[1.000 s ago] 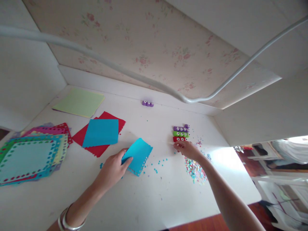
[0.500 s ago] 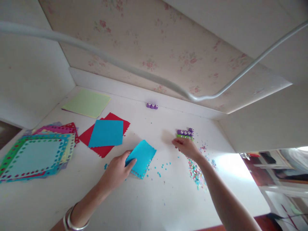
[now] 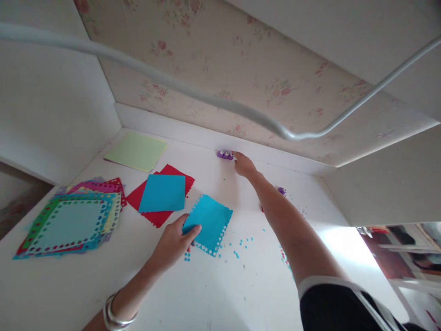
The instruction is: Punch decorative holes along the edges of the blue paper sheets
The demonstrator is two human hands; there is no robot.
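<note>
My left hand [image 3: 177,241] is closed on a blue paper sheet [image 3: 210,220], thumb on top; small shapes are punched along its edges. My right hand [image 3: 244,163] is stretched to the back of the table, its fingers extended and its fingertips at the right end of a row of three small purple craft punches [image 3: 225,155]. Whether they touch the rightmost punch I cannot tell. Another purple punch [image 3: 282,191] shows beyond my right forearm, which hides most of the other punches there. Blue paper bits [image 3: 237,248] lie right of the held sheet.
Blue paper [image 3: 163,193] lies over red sheets [image 3: 157,219] left of centre. A pile of punched coloured sheets [image 3: 74,223] lies at the left, with pale green paper [image 3: 136,151] behind it. A white cable [image 3: 206,99] crosses overhead in front of the wall.
My right hand has moved from the green and purple punches at the right to the three purple punches at the back. The blue sheet has tilted slightly in my left hand.
</note>
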